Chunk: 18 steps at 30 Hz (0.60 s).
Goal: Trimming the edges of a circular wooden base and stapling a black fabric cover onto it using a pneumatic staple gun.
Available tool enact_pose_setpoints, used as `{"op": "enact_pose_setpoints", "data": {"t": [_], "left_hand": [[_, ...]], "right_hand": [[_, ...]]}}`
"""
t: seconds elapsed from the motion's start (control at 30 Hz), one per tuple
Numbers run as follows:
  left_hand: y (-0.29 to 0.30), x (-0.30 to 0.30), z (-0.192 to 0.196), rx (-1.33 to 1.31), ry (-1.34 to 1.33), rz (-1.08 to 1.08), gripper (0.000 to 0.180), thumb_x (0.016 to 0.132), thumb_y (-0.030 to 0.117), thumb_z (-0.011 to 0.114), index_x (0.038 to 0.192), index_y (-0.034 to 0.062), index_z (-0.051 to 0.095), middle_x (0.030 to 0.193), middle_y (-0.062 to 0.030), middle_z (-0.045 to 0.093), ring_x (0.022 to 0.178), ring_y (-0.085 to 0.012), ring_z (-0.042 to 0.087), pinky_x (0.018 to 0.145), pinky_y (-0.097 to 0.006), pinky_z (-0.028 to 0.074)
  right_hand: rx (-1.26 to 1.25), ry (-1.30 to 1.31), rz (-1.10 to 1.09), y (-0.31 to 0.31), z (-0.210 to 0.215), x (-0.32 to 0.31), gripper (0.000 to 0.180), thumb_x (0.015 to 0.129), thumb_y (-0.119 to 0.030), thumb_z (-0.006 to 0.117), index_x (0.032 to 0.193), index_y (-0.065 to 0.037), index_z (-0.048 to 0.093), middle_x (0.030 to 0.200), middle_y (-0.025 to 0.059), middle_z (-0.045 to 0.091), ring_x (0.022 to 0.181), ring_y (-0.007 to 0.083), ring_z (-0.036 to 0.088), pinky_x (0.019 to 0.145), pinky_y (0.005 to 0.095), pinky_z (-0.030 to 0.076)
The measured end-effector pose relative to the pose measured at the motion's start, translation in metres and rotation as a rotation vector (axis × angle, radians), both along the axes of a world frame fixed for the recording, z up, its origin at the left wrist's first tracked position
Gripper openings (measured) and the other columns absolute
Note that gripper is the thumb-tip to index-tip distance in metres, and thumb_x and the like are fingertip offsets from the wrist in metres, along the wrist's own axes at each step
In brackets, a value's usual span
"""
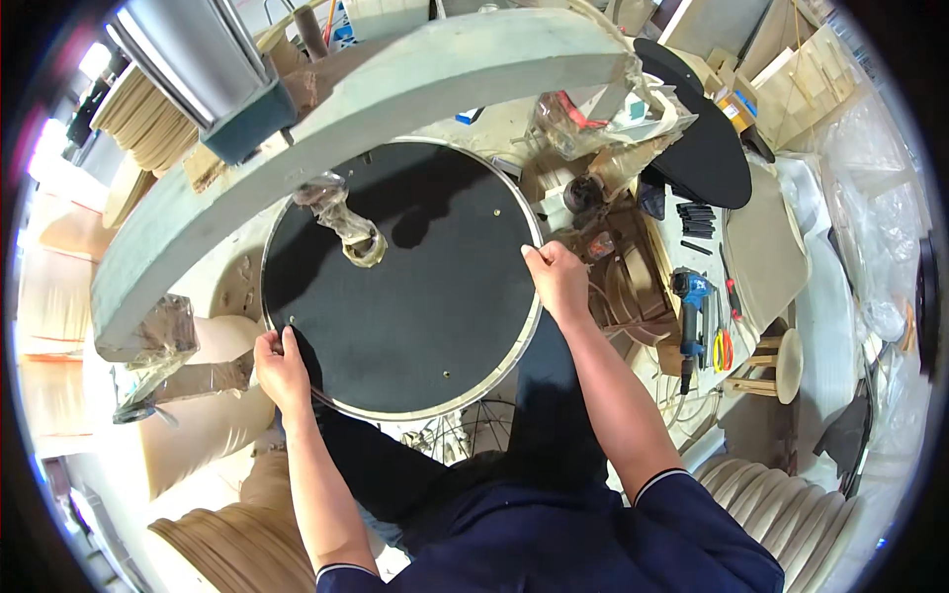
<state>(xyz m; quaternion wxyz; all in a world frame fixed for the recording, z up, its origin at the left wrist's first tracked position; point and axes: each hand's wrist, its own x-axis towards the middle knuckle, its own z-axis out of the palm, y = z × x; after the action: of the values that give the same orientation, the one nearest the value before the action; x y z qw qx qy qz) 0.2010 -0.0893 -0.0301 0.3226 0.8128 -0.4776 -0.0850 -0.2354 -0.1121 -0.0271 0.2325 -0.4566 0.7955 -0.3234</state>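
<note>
1. Round black panel (405, 287) with a pale rim lies flat on the bench before the person, under a curved grey arch (326, 109).
2. Left hand (280, 368) is closed on the lower-left rim; right hand (557, 277) is clasped over the right rim.
3. Judged stiff, broad and moderately heavy; best gripped at opposite edges, as here.
4. A wad of clear wrap (346, 222) rests on the panel.
5. A blue power tool (692, 306) lies well to the right.

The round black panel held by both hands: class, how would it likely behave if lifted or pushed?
The round black panel looks flat and thin-edged, so probably stiff. It is wide, held by left hand and right hand at opposite rims, so likely awkward one-handed. On edge, it might roll.
</note>
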Motion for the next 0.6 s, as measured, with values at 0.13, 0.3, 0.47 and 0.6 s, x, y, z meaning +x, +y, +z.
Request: {"op": "enact_pose_setpoints", "data": {"t": [0.13, 0.3, 0.47, 0.6], "left_hand": [[-0.005, 0.003, -0.012, -0.091, -0.093, -0.041, 0.034, 0.101, 0.032, 0.076, 0.11, -0.0012, 0.071, 0.094, -0.0126, 0.072, 0.083, -0.0274, 0.068, 0.081, -0.041, 0.055], [-0.006, -0.003, -0.003, -0.059, -0.046, -0.016, 0.035, 0.1, 0.032, 0.077, 0.111, -0.0009, 0.072, 0.092, -0.0117, 0.071, 0.081, -0.027, 0.067, 0.079, -0.041, 0.055], [-0.003, -0.005, -0.003, -0.03, -0.033, 0.007, 0.035, 0.099, 0.032, 0.078, 0.11, -0.0002, 0.071, 0.09, -0.0111, 0.07, 0.079, -0.0265, 0.066, 0.079, -0.041, 0.055], [0.002, -0.005, 0.003, -0.071, 0.061, 0.051, 0.037, 0.098, 0.03, 0.08, 0.118, 0.0012, 0.069, 0.093, -0.0115, 0.071, 0.083, -0.0273, 0.066, 0.082, -0.042, 0.055]], "right_hand": [[-0.107, -0.016, 0.026, -0.003, -0.008, -0.01, 0.045, 0.097, -0.041, 0.075, 0.078, -0.002, 0.064, 0.073, 0.0176, 0.07, 0.073, 0.0361, 0.072, 0.071, 0.047, 0.054], [-0.06, -0.119, 0.002, -0.009, -0.008, -0.012, 0.043, 0.096, -0.038, 0.077, 0.077, -0.001, 0.064, 0.068, 0.0144, 0.068, 0.066, 0.0287, 0.069, 0.07, 0.0422, 0.054], [-0.071, -0.101, 0.02, -0.007, -0.021, -0.016, 0.044, 0.096, -0.038, 0.078, 0.078, -0.001, 0.064, 0.072, 0.0154, 0.069, 0.069, 0.0294, 0.07, 0.072, 0.0425, 0.054], [-0.082, -0.086, 0.02, -0.007, -0.025, -0.017, 0.045, 0.095, -0.04, 0.079, 0.08, -0.001, 0.064, 0.073, 0.0159, 0.068, 0.07, 0.0301, 0.068, 0.073, 0.0425, 0.054]]}}
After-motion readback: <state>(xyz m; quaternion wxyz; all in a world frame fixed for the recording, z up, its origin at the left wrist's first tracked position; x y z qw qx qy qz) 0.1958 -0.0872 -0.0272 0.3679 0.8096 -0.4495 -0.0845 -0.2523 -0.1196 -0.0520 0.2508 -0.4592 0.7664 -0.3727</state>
